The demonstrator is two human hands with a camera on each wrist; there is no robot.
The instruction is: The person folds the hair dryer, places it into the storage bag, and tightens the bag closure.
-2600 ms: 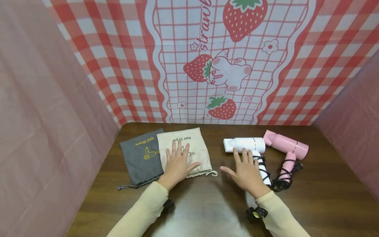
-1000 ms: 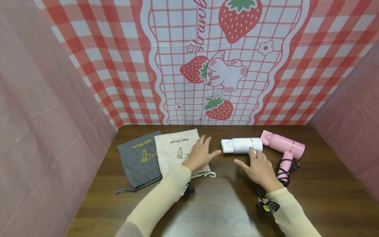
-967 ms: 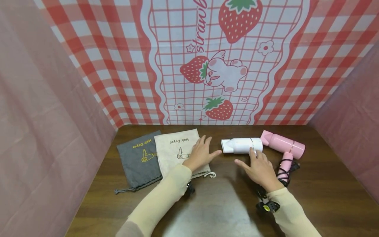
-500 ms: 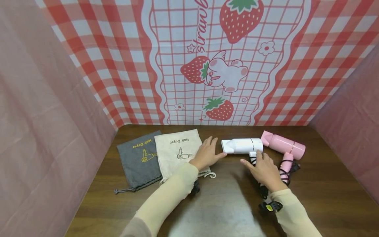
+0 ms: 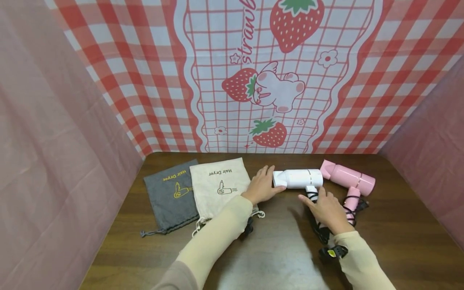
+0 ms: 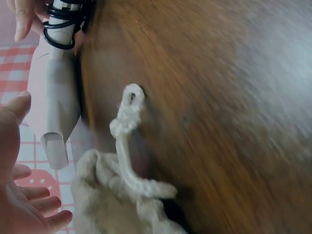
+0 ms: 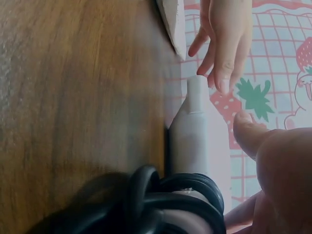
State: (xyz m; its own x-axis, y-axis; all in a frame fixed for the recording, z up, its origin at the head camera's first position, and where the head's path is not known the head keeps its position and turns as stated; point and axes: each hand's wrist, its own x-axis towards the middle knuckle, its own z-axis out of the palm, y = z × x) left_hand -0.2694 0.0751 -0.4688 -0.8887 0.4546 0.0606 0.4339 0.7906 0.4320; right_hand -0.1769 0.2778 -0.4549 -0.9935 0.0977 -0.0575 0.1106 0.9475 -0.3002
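Observation:
A white hair dryer [image 5: 299, 178] lies on its side, black cord [image 7: 161, 204] wound round its handle. My left hand [image 5: 262, 185] is at its nozzle, fingers spread and thumb apart; the left wrist view shows nothing in that palm. My right hand [image 5: 330, 209] hovers by the handle with loosely bent fingers and hides part of it. I cannot tell whether either hand touches the dryer. Left of it, a beige drawstring bag [image 5: 217, 189] printed "Hair Dryer" lies flat, partly under my left forearm, its white drawstring [image 6: 126, 122] in the left wrist view.
A pink hair dryer [image 5: 349, 177] with a wound cord lies right of the white one. At the left, a grey drawstring bag [image 5: 168, 197] is partly overlapped by the beige bag. Behind the wooden table [image 5: 275, 249] hangs a checked strawberry cloth [image 5: 152, 80].
My left hand has moved right, from over the beige bag to the white dryer's nozzle. My right hand has shifted slightly right along the handle. Dryers and bags lie about where they were.

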